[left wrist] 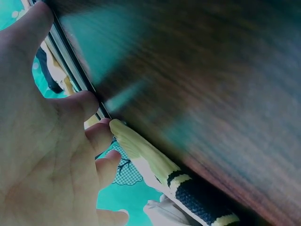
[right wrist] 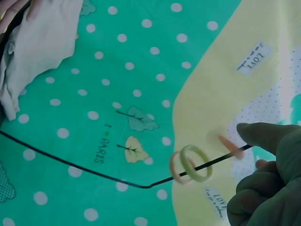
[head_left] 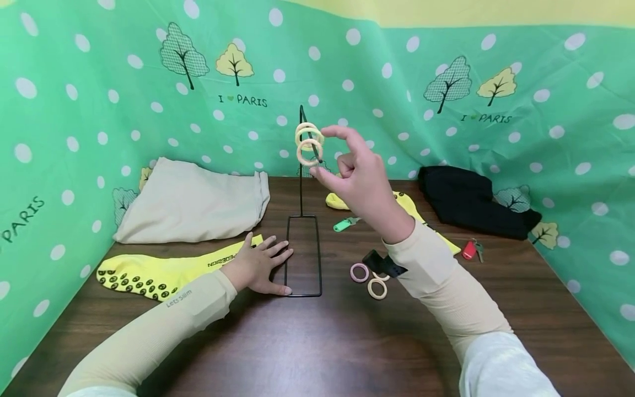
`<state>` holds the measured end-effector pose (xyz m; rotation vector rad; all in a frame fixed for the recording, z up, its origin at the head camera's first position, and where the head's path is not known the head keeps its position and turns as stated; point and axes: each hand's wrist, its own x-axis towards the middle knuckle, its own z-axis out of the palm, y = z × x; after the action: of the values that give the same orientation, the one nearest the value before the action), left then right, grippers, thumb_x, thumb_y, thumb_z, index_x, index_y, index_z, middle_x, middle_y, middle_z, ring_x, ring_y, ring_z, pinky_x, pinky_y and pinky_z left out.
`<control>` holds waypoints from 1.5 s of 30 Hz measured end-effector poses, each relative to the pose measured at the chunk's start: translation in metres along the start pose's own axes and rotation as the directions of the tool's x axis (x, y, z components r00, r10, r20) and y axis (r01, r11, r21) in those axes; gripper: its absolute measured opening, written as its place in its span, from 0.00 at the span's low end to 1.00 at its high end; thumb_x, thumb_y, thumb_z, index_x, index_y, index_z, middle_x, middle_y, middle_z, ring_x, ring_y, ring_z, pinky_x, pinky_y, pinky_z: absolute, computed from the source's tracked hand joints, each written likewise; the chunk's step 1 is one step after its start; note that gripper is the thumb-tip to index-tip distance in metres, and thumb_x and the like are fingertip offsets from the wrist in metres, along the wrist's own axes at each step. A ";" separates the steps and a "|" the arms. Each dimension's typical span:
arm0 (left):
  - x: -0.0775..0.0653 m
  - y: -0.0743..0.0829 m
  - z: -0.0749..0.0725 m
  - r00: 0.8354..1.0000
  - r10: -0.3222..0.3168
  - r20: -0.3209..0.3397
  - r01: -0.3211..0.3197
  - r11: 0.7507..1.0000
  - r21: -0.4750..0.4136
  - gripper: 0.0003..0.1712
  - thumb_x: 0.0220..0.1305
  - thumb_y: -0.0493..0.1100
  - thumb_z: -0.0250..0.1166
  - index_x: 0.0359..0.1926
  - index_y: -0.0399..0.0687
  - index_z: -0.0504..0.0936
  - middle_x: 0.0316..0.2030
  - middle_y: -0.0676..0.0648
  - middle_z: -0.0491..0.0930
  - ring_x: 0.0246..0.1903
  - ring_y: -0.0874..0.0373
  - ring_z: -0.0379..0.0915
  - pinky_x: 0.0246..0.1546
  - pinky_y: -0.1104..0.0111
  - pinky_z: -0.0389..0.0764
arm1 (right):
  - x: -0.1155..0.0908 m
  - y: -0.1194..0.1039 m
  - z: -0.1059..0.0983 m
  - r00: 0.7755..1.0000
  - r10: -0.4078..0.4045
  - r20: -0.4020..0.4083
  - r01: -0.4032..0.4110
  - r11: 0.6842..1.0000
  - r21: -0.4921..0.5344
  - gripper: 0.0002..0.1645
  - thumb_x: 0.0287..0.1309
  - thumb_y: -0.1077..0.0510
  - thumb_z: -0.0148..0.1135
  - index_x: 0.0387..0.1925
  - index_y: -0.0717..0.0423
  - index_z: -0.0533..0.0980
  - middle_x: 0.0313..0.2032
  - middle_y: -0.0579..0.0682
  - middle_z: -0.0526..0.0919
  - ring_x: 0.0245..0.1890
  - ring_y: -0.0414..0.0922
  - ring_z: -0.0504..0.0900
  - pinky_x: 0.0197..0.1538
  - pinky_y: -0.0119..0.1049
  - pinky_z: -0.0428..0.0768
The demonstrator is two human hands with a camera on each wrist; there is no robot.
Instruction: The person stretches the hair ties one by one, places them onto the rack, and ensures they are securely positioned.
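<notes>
A black wire stand (head_left: pixel 301 193) rises from a rectangular base on the table. Three rings hang on its upper arm, among them a light green one (right wrist: pixel 200 179) and a pale orange one (head_left: pixel 300 157) nearest the tip. That front ring (right wrist: pixel 230 147) looks blurred in the right wrist view. Beside the arm's tip is my right hand (head_left: pixel 364 179), thumb and index finger spread apart around the front ring, other fingers curled in. My left hand (head_left: pixel 259 264) lies with spread fingers at the base's left side, thumb on its near corner, over the end of a yellow sock (head_left: pixel 149 270).
A purple ring (head_left: pixel 359 265) and a beige ring (head_left: pixel 377 296) lie right of the base, another partly hidden by the wrist strap. Behind them are a green key tag (head_left: pixel 342 225) and another yellow sock (head_left: pixel 412 209). A red key tag (head_left: pixel 468 250), black cloth (head_left: pixel 471 204) and beige cloth (head_left: pixel 193 204) lie farther out.
</notes>
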<state>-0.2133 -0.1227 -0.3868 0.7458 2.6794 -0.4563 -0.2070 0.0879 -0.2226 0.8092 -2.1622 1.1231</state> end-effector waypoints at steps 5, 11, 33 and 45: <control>0.000 0.000 0.000 1.000 0.004 0.001 -0.004 1.000 0.001 0.56 0.45 0.86 0.39 0.72 0.68 0.43 0.73 0.59 0.42 0.73 0.55 0.35 0.65 0.40 0.40 | -0.004 0.009 -0.002 0.998 0.057 -0.008 -0.057 0.996 0.064 0.29 0.48 0.61 0.69 0.53 0.56 0.71 0.10 0.44 0.50 0.11 0.40 0.50 0.20 0.32 0.55; -0.001 -0.002 -0.002 1.000 -0.003 -0.001 0.003 1.000 0.009 0.56 0.46 0.85 0.39 0.72 0.67 0.43 0.73 0.59 0.42 0.73 0.54 0.34 0.65 0.40 0.40 | -0.008 0.016 -0.009 0.995 0.096 0.015 -0.097 0.990 0.102 0.27 0.49 0.59 0.69 0.52 0.53 0.73 0.10 0.45 0.50 0.10 0.40 0.49 0.21 0.32 0.56; 0.000 -0.001 0.000 1.000 0.011 0.002 -0.011 1.000 -0.009 0.56 0.46 0.85 0.39 0.72 0.67 0.43 0.73 0.59 0.42 0.73 0.54 0.35 0.65 0.40 0.40 | -0.052 0.067 -0.029 0.846 0.465 0.262 -0.499 0.863 0.077 0.24 0.46 0.57 0.71 0.48 0.51 0.77 0.11 0.42 0.49 0.10 0.38 0.48 0.13 0.33 0.51; 0.002 -0.001 0.001 1.000 0.010 -0.001 -0.010 1.000 -0.023 0.56 0.46 0.85 0.40 0.72 0.67 0.43 0.73 0.59 0.42 0.73 0.53 0.34 0.65 0.40 0.39 | -0.082 0.112 -0.040 0.667 0.523 0.531 -0.664 0.740 0.105 0.27 0.46 0.63 0.70 0.51 0.57 0.75 0.11 0.39 0.50 0.08 0.34 0.48 0.13 0.28 0.51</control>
<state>-0.2155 -0.1226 -0.3882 0.7532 2.6762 -0.4220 -0.2258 0.1945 -0.3182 0.5076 -2.8463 1.7621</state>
